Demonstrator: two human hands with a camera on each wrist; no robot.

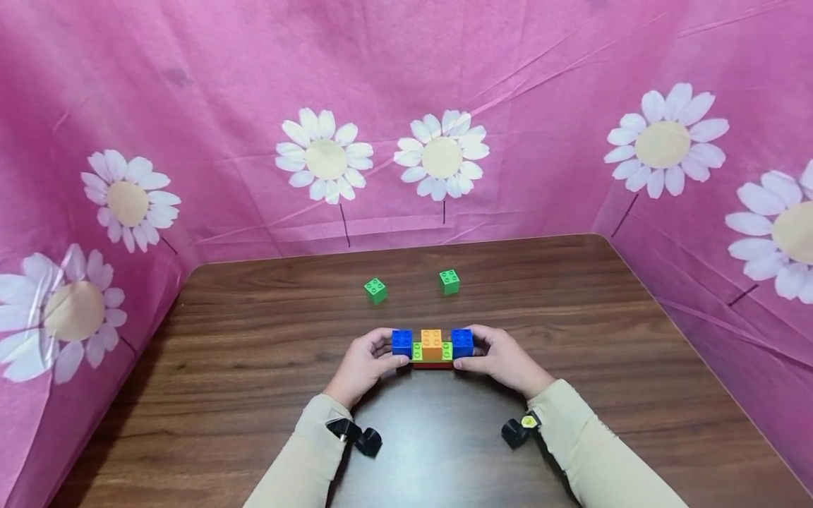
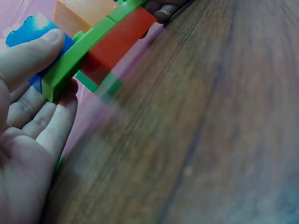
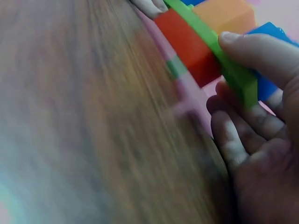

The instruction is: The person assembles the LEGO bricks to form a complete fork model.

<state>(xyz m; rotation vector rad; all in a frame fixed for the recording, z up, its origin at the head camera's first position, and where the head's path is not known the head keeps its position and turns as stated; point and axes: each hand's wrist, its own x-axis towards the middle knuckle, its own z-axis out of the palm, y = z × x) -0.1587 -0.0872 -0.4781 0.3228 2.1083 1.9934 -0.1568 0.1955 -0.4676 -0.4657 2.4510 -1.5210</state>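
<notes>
Pink cloth (image 1: 381,56) printed with large white daisies (image 1: 327,159) walls in the far side and both flanks of your workspace, and a dark brown wood-grain table (image 1: 222,339) lies in front of you, with a pale gleam on its near part. You have a block stack (image 1: 432,351) between your two hands, over the middle of the tabletop, and both grips are closed on it. At its left end your left hand (image 1: 363,367) grasps the stack, with your left thumb (image 2: 32,53) on one blue block (image 1: 401,343) and other fingers underneath the end. Your right hand (image 1: 504,360) pinches the opposite end beside a second blue block (image 1: 462,343), your right thumb (image 3: 261,53) lying against the lime-green layer (image 3: 238,77) and the fingers behind and below. An orange block (image 1: 431,344) sits on that layer between the two blue ones, and a red block (image 3: 189,49) is joined underneath (pink shows below it in both wrist views). Beyond your hands, two loose green blocks stand apart on the table, one (image 1: 376,291) to the left and turned at an angle, the other (image 1: 449,282) to the right. Each of your beige sleeves (image 1: 298,451) has a black device (image 1: 358,436) at the wrist
</notes>
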